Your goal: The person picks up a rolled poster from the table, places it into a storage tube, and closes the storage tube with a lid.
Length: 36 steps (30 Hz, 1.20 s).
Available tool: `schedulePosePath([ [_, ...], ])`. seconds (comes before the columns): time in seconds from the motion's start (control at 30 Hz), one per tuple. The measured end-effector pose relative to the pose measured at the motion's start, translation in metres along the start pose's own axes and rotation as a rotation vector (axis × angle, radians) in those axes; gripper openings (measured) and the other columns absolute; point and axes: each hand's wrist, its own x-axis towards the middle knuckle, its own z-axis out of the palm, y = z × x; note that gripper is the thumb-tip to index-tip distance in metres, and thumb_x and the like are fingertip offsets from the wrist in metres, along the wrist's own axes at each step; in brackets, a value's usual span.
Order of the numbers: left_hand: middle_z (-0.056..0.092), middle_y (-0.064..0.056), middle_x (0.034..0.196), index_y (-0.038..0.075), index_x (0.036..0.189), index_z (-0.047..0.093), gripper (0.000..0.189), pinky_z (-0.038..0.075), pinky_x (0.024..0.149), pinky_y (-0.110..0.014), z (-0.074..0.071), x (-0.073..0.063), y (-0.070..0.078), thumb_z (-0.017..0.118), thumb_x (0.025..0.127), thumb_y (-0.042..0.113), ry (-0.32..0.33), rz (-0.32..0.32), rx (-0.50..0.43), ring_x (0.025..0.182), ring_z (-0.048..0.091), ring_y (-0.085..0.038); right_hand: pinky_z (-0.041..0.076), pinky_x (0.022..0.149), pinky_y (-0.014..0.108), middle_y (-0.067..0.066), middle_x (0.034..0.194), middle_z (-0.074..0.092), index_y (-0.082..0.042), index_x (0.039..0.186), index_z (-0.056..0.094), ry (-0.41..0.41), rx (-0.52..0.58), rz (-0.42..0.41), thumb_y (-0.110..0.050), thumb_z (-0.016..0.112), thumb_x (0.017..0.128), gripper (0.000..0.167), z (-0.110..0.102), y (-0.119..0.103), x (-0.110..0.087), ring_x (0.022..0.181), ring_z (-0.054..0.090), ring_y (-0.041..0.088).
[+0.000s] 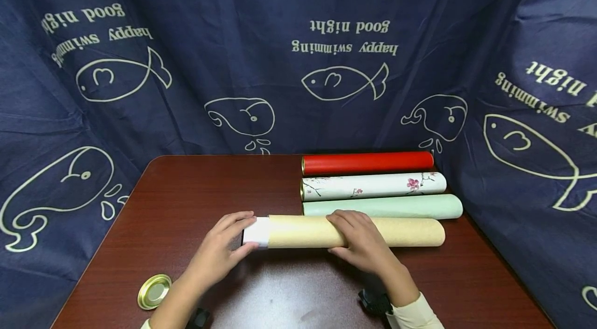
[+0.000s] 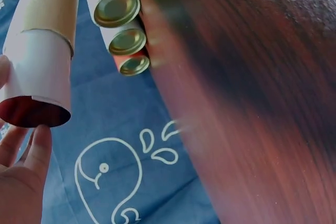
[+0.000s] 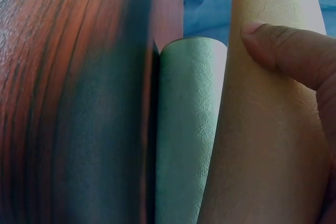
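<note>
A cream-yellow cardboard tube (image 1: 298,231) lies crosswise in front of me, its left end uncapped. Out of that end sticks a rolled sheet of white paper (image 1: 255,229); the left wrist view shows its hollow, dark inside. My left hand (image 1: 213,252) pinches the roll at its outer rim, thumb on the near side and fingers on the far side. With its thumb in front and fingers over the top, my right hand (image 1: 363,243) grips the tube's middle. In the right wrist view its thumb (image 3: 283,51) presses on the tube's textured surface.
Behind the tube lie a pale green tube (image 1: 396,207), a white flowered tube (image 1: 373,186) and a red tube (image 1: 368,163). A gold metal lid (image 1: 154,291) rests beside my left forearm. Dark blue patterned cloth (image 1: 261,59) hangs around the brown table (image 1: 200,184).
</note>
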Motion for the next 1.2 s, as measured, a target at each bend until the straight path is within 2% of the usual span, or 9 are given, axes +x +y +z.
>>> schedulePosePath([
  [0.13, 0.066, -0.003, 0.120, 0.006, 0.113, 0.071, 0.049, 0.041, 0.099, -0.018, 0.002, 0.001, 0.002, 0.091, 0.068, 0.008, -0.016, -0.009, -0.030, 0.112, 0.060, -0.021, 0.045, 0.096, 0.047, 0.004, 0.119, 0.063, -0.011, 0.124, 0.062, 0.001, 0.001, -0.003, -0.032, 0.092, 0.061, 0.072, -0.001, 0.001, -0.001, 0.110, 0.059, 0.026],
  [0.27, 0.067, 0.002, 0.114, 0.010, 0.104, 0.072, 0.037, 0.043, 0.097, -0.024, 0.005, 0.005, 0.005, 0.088, 0.071, 0.006, -0.019, 0.015, -0.049, 0.110, 0.058, -0.019, 0.045, 0.096, 0.047, 0.004, 0.120, 0.062, -0.011, 0.124, 0.062, 0.004, 0.006, -0.007, -0.033, 0.092, 0.061, 0.073, -0.001, 0.000, -0.001, 0.110, 0.059, 0.025],
  [0.4, 0.067, 0.002, 0.112, 0.011, 0.101, 0.073, 0.031, 0.042, 0.100, -0.022, 0.011, 0.007, 0.008, 0.086, 0.074, 0.005, -0.016, 0.046, -0.062, 0.110, 0.058, -0.019, 0.045, 0.096, 0.047, 0.005, 0.120, 0.062, -0.011, 0.125, 0.062, 0.001, 0.009, -0.013, -0.034, 0.091, 0.063, 0.072, -0.002, -0.002, 0.002, 0.110, 0.059, 0.025],
  [0.53, 0.066, 0.001, 0.116, 0.009, 0.103, 0.072, 0.034, 0.041, 0.100, -0.018, 0.012, 0.009, 0.008, 0.087, 0.072, 0.005, -0.006, 0.063, -0.086, 0.110, 0.060, -0.020, 0.045, 0.096, 0.047, 0.005, 0.120, 0.063, -0.011, 0.124, 0.062, 0.006, 0.009, -0.013, -0.033, 0.092, 0.062, 0.073, -0.003, -0.002, 0.003, 0.111, 0.059, 0.026],
  [0.7, 0.059, 0.000, 0.129, 0.010, 0.116, 0.069, 0.045, 0.045, 0.097, -0.020, 0.004, 0.007, 0.004, 0.087, 0.075, 0.009, -0.046, -0.022, -0.108, 0.114, 0.060, -0.020, 0.046, 0.096, 0.047, 0.005, 0.120, 0.063, -0.010, 0.124, 0.062, 0.012, 0.013, -0.012, -0.033, 0.092, 0.062, 0.073, -0.003, 0.000, 0.001, 0.111, 0.059, 0.026],
  [0.83, 0.059, 0.000, 0.127, 0.011, 0.118, 0.068, 0.042, 0.047, 0.096, -0.023, 0.002, 0.003, 0.002, 0.083, 0.079, 0.004, -0.049, -0.084, -0.166, 0.112, 0.061, -0.019, 0.046, 0.096, 0.047, 0.005, 0.120, 0.063, -0.010, 0.124, 0.062, 0.017, 0.020, -0.011, -0.033, 0.092, 0.062, 0.073, -0.002, 0.000, 0.000, 0.110, 0.059, 0.026],
  [0.93, 0.061, 0.002, 0.124, 0.012, 0.116, 0.069, 0.038, 0.050, 0.094, -0.030, 0.006, 0.002, 0.003, 0.082, 0.081, 0.005, -0.053, -0.103, -0.216, 0.111, 0.061, -0.019, 0.046, 0.095, 0.047, 0.005, 0.120, 0.063, -0.011, 0.125, 0.062, 0.016, 0.027, -0.019, -0.034, 0.091, 0.062, 0.073, -0.001, -0.002, 0.001, 0.110, 0.059, 0.026],
  [1.07, 0.063, 0.003, 0.124, 0.012, 0.120, 0.066, 0.037, 0.054, 0.091, -0.040, 0.013, 0.002, 0.009, 0.079, 0.086, 0.013, -0.079, -0.167, -0.289, 0.112, 0.062, -0.019, 0.046, 0.094, 0.047, 0.004, 0.120, 0.063, -0.011, 0.124, 0.062, 0.025, 0.035, -0.022, -0.034, 0.092, 0.061, 0.073, 0.000, -0.004, 0.002, 0.110, 0.059, 0.025],
  [1.2, 0.065, -0.004, 0.125, 0.008, 0.129, 0.058, 0.043, 0.055, 0.090, -0.039, 0.018, 0.003, 0.015, 0.075, 0.090, 0.018, -0.099, -0.216, -0.333, 0.111, 0.063, -0.021, 0.046, 0.094, 0.047, 0.005, 0.121, 0.063, -0.011, 0.124, 0.062, 0.029, 0.038, -0.012, -0.033, 0.092, 0.061, 0.073, -0.001, -0.005, 0.004, 0.111, 0.059, 0.025],
])
